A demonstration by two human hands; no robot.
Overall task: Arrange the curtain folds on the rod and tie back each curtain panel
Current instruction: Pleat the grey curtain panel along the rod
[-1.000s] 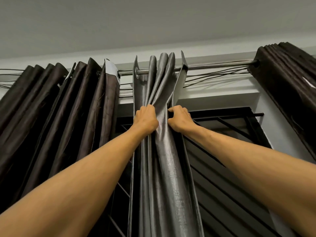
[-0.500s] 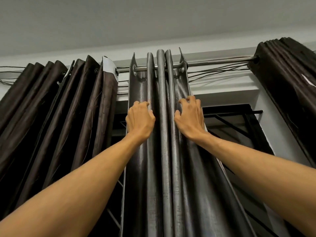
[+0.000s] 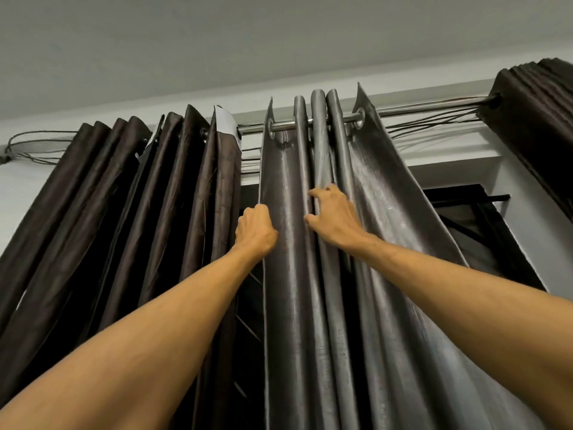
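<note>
A second ago the grey curtain panel [image 3: 288, 169] was pinched tight at its middle; now it hangs spread along the rod [image 3: 418, 108]. The left hand [image 3: 255, 231] has shifted to its left edge and grips it, while the right hand [image 3: 336, 221] hooks curled fingers [image 3: 319, 192] into the middle folds. The pleats look nearly evened, with tying back not yet begun. I count one rod, two hands and three panels: the grey one with three rounded folds, a left brown panel [image 3: 124, 197] and a right brown panel [image 3: 539, 119].
</note>
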